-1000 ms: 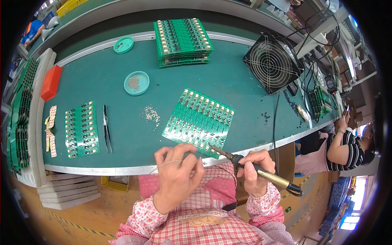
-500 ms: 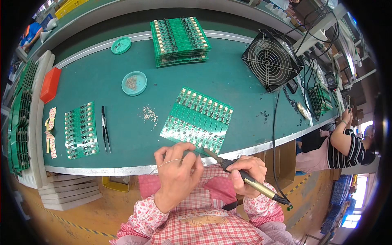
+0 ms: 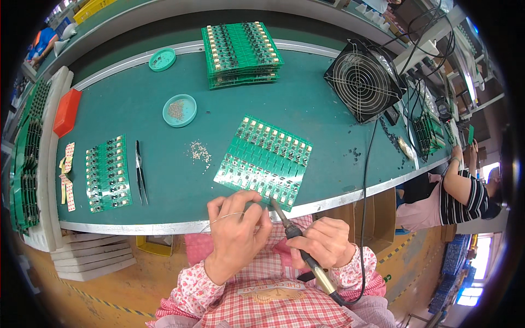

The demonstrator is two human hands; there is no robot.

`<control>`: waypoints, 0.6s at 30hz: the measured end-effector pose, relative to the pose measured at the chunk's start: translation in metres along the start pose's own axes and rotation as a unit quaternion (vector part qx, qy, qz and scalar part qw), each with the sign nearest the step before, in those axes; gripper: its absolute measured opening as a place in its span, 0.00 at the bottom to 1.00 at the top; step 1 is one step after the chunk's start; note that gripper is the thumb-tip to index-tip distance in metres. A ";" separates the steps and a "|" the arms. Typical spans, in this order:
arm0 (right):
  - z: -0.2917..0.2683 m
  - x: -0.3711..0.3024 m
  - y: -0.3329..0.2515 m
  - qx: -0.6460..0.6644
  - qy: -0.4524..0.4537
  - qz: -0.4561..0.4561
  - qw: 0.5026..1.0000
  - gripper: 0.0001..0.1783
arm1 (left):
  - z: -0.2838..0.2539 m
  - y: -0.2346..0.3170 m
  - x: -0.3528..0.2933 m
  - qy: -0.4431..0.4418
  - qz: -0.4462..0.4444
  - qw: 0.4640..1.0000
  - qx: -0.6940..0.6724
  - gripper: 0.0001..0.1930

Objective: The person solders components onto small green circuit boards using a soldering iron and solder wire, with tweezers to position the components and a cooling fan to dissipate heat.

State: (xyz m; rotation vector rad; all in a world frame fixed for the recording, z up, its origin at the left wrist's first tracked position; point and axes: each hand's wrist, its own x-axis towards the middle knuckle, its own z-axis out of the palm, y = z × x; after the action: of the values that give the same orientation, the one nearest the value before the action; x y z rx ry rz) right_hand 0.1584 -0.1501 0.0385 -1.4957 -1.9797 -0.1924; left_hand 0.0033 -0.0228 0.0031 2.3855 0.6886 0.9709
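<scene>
The soldering iron [image 3: 293, 230] had swung round since the earlier views, its handle now angled back toward the apron and its tip a little further left along the near edge of the green circuit board [image 3: 266, 158]; the work there had seemingly shifted to a neighbouring spot. The right hand [image 3: 325, 243] was wrapped firmly about the grip, while the left hand [image 3: 239, 235], barely moved, kept a thin, pale wire [image 3: 225, 216] in its curled fingers beside that edge. The board lay flat and askew on the matte green worktop [image 3: 303, 82], glossy, with ranks of cream blocks and dark chips. To its left were a scatter of gritty pale bits [image 3: 199, 153], a shallow round turquoise dish [image 3: 189, 118] and slim, pointed tweezers [image 3: 141, 174].
</scene>
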 end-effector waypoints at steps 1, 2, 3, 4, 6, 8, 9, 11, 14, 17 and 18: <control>-0.002 0.003 0.000 0.016 -0.001 0.014 1.000 0.08 | 0.000 0.000 -0.001 -0.003 -0.001 1.000 -0.003 0.09; -0.004 0.006 0.000 0.030 -0.003 0.029 0.999 0.07 | -0.001 0.000 -0.001 -0.006 -0.001 1.000 -0.006 0.09; -0.005 0.006 0.001 0.029 -0.002 0.029 0.999 0.07 | -0.002 0.000 0.000 -0.005 0.000 1.000 -0.007 0.09; -0.006 0.005 0.002 0.086 0.038 0.073 0.993 0.07 | -0.003 0.000 0.000 -0.007 -0.001 1.000 -0.012 0.08; -0.013 0.007 0.005 0.164 0.097 0.138 0.972 0.04 | -0.003 0.000 0.000 -0.008 -0.002 1.000 -0.016 0.08; -0.018 0.006 0.000 0.200 0.113 0.252 0.940 0.02 | -0.003 -0.001 0.001 -0.010 -0.004 1.000 -0.018 0.08; -0.018 0.005 -0.002 0.218 0.125 0.317 0.915 0.03 | -0.003 -0.001 0.000 -0.010 -0.004 1.000 -0.018 0.08; -0.018 0.006 -0.001 0.239 0.135 0.344 0.898 0.05 | -0.002 -0.001 0.000 -0.007 -0.008 1.000 -0.013 0.08; -0.015 0.010 0.000 0.265 0.132 0.393 0.871 0.07 | -0.002 -0.001 0.002 -0.005 -0.010 1.000 -0.015 0.09; -0.009 0.009 0.003 0.217 0.115 0.314 0.917 0.06 | -0.001 0.000 0.003 -0.007 -0.009 1.000 -0.011 0.09; -0.007 0.007 0.003 0.212 0.107 0.318 0.918 0.05 | -0.001 0.000 0.004 -0.007 -0.010 1.000 -0.011 0.09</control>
State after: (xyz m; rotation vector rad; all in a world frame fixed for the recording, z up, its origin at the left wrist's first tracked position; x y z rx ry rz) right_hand 0.1628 -0.1467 0.0473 -1.6467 -1.1786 0.3208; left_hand 0.0049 -0.0207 0.0056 2.3594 0.6927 0.9473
